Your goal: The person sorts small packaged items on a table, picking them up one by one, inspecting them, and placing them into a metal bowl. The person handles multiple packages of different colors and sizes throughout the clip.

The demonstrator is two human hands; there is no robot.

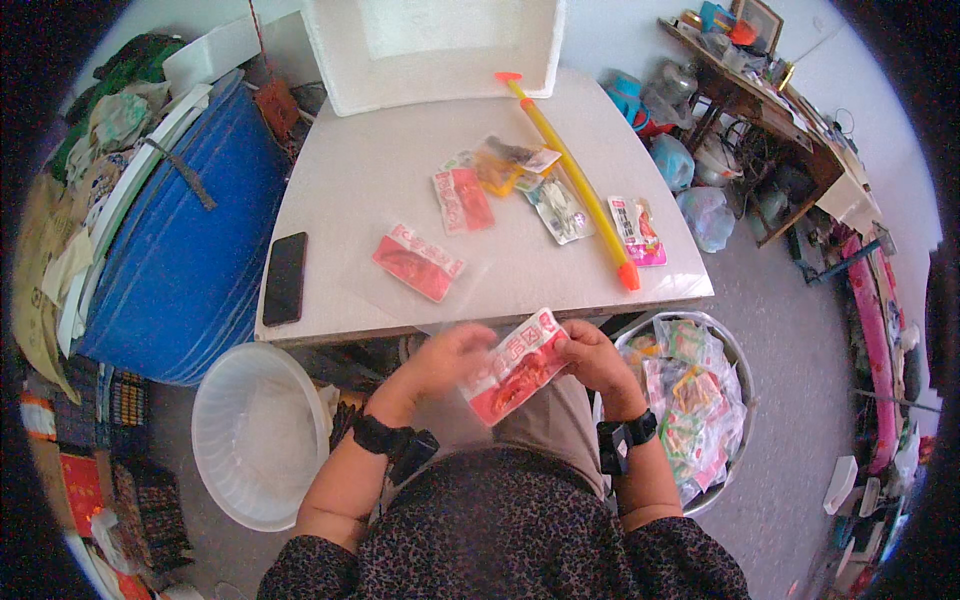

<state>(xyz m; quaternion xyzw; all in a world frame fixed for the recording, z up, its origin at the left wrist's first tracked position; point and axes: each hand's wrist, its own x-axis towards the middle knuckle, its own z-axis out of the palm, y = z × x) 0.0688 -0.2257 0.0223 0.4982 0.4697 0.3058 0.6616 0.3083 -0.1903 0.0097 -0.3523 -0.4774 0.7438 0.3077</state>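
Note:
My right hand (598, 358) grips a red-and-white flat food packet (517, 367) by its right end, thumb on top, over my lap. Beside the packet's left end is my left hand (456, 358), its fingers blurred; whether they hold anything is unclear. What looks like clear plastic film (442, 311) lies at the table edge just beyond that hand. A similar red packet (420, 262) rests on the white table (337, 202), and another red packet (463, 199) sits farther back. Next to it are a yellow-and-black packet (506, 166) and a silver-green packet (561, 206).
A yellow tube with orange ends (574, 172) crosses the table, with a pink-and-white pouch (637, 231) to its right. A phone (285, 277) lies at left; a foam box (442, 52) stands behind. Below are a white plastic tub (259, 435) and a metal basin (742, 442) of packets.

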